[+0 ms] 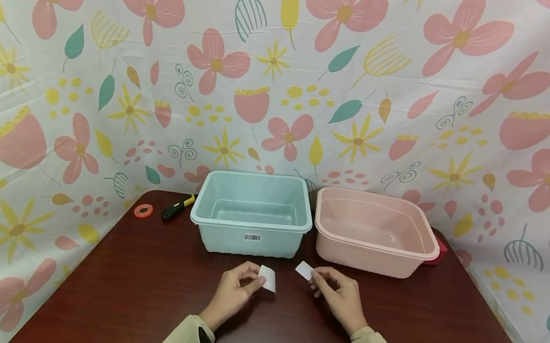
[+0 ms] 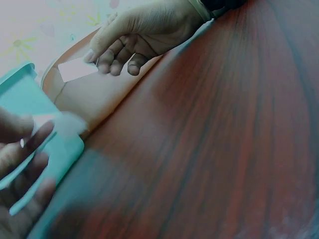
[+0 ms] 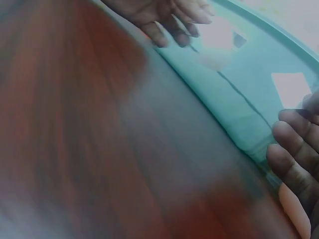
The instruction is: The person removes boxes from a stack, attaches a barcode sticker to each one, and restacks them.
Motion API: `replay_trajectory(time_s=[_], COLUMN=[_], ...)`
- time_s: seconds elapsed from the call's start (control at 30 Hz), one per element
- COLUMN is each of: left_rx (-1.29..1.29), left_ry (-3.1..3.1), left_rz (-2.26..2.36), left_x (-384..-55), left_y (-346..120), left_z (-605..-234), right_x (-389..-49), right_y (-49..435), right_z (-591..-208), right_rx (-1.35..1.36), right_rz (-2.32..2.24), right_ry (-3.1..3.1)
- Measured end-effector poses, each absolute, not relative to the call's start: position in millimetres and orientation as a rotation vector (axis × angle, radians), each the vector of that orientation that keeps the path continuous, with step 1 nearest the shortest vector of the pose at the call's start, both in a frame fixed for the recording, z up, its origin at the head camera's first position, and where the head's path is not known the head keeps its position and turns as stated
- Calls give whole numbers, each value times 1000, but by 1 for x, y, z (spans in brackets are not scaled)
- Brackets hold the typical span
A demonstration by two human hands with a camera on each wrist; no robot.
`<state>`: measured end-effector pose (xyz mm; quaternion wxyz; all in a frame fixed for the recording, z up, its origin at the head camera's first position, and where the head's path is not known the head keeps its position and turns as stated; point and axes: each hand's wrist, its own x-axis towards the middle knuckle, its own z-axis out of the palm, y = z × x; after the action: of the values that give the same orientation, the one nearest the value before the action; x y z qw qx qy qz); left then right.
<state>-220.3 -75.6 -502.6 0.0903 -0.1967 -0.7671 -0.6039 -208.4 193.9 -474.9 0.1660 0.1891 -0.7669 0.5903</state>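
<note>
In the head view my left hand [image 1: 233, 292] pinches a slightly curled white slip of paper [image 1: 268, 279] between thumb and fingers. To its right, my right hand [image 1: 339, 299] holds a smaller white rectangular piece [image 1: 304, 270], like a label, by one corner. Both hands are raised in front of the bins, with a gap between the two pieces. A light blue plastic bin [image 1: 219, 238] stands behind the left hand, bearing a barcode label [image 1: 252, 237] on its front wall. Behind the right hand is a pink plastic bin [image 1: 361, 257]. The left slip is blurred in the left wrist view.
A small orange ring [image 1: 143, 215], like a tape roll, lies at the table's back left. Beside it is a dark-handled tool [image 1: 171, 211] with yellow parts. Something red [image 1: 440, 252] shows partly behind the pink bin. A flowered cloth [image 1: 283, 84] hangs behind the dark wooden table [image 1: 144, 291].
</note>
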Motion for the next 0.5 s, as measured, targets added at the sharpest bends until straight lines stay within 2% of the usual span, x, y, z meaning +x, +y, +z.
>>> replay_trajectory(time_s=[0.13,0.5], left_rx=[-464,-345], left_ry=[-2383,-2470], left_rz=[-1646,-1526], left_x=[-221,-222], left_y=[-77,-79], left_z=[-504,-506], right_x=[-212,-212], right_y=[200,205], right_z=[-476,-473], right_rx=[495,553], right_rz=[1702,1688], right_ry=[-2181,-2156])
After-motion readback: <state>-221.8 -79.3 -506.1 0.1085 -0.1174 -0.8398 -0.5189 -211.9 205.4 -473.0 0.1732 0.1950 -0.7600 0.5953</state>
